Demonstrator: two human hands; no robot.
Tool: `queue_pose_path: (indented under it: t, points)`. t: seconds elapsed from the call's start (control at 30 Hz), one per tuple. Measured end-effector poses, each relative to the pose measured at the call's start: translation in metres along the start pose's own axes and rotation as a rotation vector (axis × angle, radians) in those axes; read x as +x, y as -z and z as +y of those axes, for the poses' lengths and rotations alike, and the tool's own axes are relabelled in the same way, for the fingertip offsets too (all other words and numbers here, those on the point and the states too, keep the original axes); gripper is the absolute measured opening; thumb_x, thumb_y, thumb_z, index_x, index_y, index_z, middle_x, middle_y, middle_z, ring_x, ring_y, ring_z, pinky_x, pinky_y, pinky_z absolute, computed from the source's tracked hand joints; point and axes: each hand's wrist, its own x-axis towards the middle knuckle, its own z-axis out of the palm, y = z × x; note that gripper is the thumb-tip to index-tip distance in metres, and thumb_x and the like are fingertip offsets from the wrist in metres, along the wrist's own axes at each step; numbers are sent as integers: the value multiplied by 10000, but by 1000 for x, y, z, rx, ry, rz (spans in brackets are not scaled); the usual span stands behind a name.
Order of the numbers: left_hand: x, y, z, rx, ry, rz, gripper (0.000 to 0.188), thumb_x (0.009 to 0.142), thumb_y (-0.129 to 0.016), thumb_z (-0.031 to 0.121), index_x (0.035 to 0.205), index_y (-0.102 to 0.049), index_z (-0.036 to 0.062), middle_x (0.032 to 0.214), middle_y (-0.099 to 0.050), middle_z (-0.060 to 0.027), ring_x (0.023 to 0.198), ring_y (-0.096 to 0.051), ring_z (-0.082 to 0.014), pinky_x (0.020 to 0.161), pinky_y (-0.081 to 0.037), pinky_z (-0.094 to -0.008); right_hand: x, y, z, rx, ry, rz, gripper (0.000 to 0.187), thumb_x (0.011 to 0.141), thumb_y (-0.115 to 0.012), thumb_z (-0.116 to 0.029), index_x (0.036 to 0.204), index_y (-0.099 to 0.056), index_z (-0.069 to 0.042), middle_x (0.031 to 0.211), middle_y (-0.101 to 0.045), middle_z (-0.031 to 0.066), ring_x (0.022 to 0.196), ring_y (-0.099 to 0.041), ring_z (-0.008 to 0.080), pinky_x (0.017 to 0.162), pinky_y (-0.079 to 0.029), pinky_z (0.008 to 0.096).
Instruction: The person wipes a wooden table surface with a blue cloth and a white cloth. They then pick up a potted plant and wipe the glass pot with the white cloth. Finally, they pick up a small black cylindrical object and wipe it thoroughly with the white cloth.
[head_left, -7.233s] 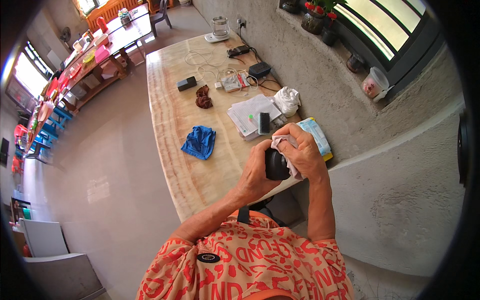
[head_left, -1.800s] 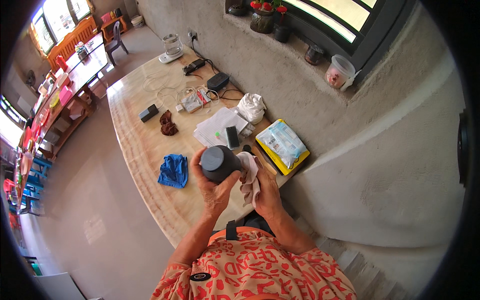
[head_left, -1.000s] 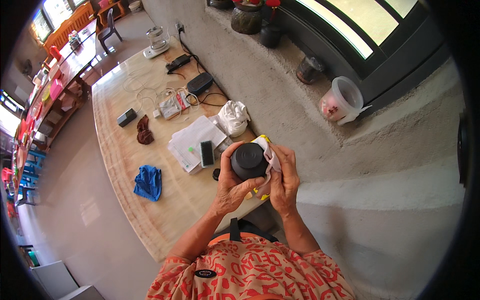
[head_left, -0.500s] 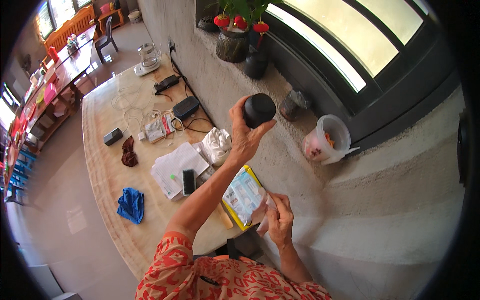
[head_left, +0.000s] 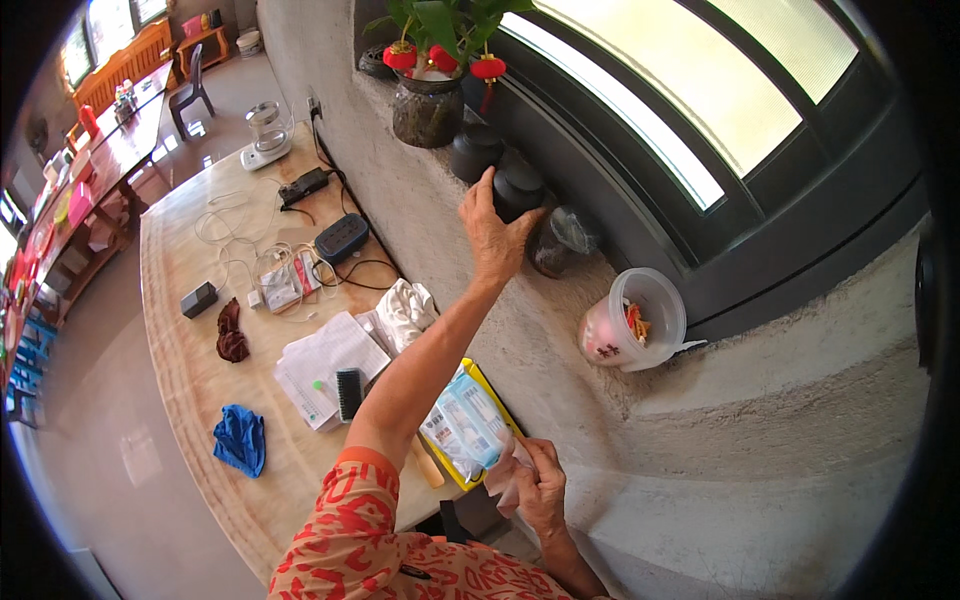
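On the window ledge, my left hand [head_left: 494,240] is closed around a round black jar [head_left: 519,186], its fingers on the near side. A second black jar [head_left: 475,152] stands just left of it. To the right is a dark jar [head_left: 562,240] with clear plastic over its top. My right hand [head_left: 541,488] pinches a crumpled pale pink cloth [head_left: 510,474] at the table's right edge. Beside that cloth lie packets in blue and white wrapping [head_left: 466,418] on a yellow-edged thing [head_left: 486,380].
A clear plastic bucket [head_left: 598,325] and a potted plant [head_left: 428,112] with red lanterns stand along the ledge. The table [head_left: 185,350] bears papers [head_left: 325,362], a brush [head_left: 349,394], a blue cloth [head_left: 239,440], a brown cloth [head_left: 231,332], cables and a glass kettle [head_left: 266,130].
My left hand has brought the black jar down from the air to the ledge, beside the other black jar. My right hand still holds the pink cloth, and the view has shifted slightly.
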Motion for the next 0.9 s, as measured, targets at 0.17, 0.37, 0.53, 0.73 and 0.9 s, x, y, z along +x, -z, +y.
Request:
queue_pose_path:
  t: [0.17,0.37,0.53,0.73,0.9]
  points:
    - [-14,8,2,-117,-65,103,731,638,-775,152,1266,-427,16,1201,-428,-174,1164,-372,-335,979,-339,-417,-3,-3,2,51,-14,-9,307,840,-527,-78,1119,-581,38,1038,-556,156,948,-563,270,827,-462,337]
    - [-59,18,36,120,-175,-80,672,643,-764,194,1217,-461,21,1139,-433,-141,1146,-387,-300,956,-359,-401,0,0,-5,11,4,-36,307,856,-527,-84,1136,-576,31,1063,-549,147,962,-563,255,836,-460,329]
    - [-56,-2,44,161,-156,-126,676,608,-804,169,1187,-486,25,1130,-453,-134,1137,-395,-306,933,-371,-408,-7,5,-6,22,-17,-31,329,849,-512,-92,1149,-573,28,1072,-542,136,967,-563,231,841,-460,318]
    - [-63,8,44,64,-319,25,659,603,-811,85,1157,-459,37,1092,-513,-110,1060,-487,-258,909,-413,-374,-19,5,-5,16,-10,-12,315,839,-507,-46,1140,-567,23,1077,-550,143,969,-557,271,851,-450,331]
    - [-96,71,50,-577,67,-186,690,627,-770,-24,1167,-351,62,1054,-542,-81,941,-568,-165,818,-486,-274,-17,1,-21,91,28,67,330,816,-523,-85,1128,-557,16,1056,-556,153,963,-553,280,882,-429,339]
